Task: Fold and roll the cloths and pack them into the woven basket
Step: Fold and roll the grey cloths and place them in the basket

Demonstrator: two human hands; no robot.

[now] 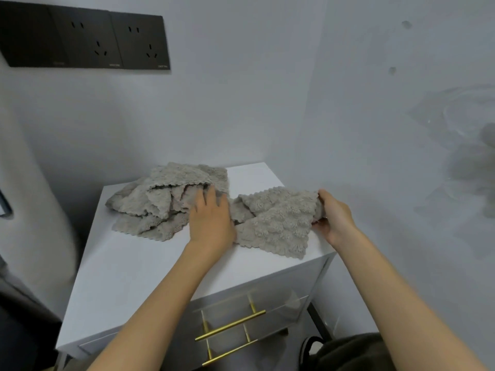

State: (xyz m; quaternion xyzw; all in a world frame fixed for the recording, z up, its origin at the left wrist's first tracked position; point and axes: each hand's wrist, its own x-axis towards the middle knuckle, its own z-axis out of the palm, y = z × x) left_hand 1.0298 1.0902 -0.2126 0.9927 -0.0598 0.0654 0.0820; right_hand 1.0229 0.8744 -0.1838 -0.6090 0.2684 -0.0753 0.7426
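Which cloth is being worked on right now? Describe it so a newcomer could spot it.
On the white cabinet, right of the crumpled heap of grey-beige cloths, one cloth lies near the right edge. Unlike the heap, it is a single spread piece, the left hand flat at its left end and the right hand pinching its right corner.

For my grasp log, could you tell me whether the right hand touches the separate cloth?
Touching. The head view shows the right hand pinching the separate cloth at its right edge.
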